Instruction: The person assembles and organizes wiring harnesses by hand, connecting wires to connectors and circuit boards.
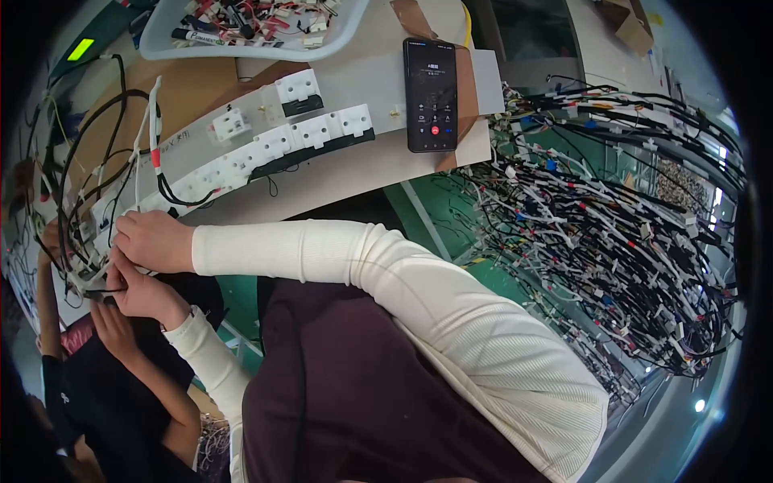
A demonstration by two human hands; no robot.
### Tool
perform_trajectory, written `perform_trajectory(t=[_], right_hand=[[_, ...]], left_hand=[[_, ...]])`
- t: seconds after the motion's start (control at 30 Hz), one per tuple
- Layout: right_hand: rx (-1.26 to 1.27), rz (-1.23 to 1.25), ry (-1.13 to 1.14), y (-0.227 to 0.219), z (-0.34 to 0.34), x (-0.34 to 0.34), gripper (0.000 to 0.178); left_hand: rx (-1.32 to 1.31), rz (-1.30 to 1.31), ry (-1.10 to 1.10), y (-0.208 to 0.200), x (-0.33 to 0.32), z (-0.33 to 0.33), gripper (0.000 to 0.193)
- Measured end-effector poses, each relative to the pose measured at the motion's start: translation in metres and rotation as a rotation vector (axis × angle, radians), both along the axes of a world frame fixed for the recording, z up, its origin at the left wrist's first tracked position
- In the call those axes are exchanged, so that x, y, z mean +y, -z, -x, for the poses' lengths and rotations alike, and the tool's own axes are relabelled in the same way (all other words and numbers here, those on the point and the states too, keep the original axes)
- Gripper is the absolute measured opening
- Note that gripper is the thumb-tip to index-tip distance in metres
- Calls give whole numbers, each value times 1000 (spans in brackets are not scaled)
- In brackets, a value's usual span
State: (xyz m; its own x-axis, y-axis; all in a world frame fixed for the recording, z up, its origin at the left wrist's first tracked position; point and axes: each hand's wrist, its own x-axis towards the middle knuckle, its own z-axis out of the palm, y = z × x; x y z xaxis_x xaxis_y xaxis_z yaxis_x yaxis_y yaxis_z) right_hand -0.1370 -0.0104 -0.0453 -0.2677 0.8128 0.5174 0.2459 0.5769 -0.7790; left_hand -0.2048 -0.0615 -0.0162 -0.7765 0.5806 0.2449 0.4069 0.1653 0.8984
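White sleeves [483,322] and a dark top [346,386] come first, on a person busy at a worktop [382,171]. I'll go by the row of white blocks [278,143] lying on it. Both of the person's hands are at its left end. The left hand [143,295] looks to be pinching a thin black wire [105,291], so that wire is by the row's left end too. The right hand [157,241] is close by, fingers bent in at the foot of a thin white cable [143,125]; I can't tell if they grip it. Black cables [76,137] loop past that same end, and another person's hand [115,332] is near there. A phone [431,97] lies off the row's right end, a tub of small parts [274,53] sits behind the row, and a big heap of wires [612,266] is well to its right. I think this step is fine finger work on wire ends, and the next move calls for a steady pinch without snagging the loops.
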Motion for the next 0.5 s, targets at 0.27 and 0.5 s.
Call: perform_trajectory(t=[0.27,0.5], right_hand=[[89,-116,-128,-11,-7,-4,17],[82,101,-198,-11,-53,-18,57]], left_hand=[[141,109,109,22,-37,56,12],[184,381,620,-52,-27,11,21]])
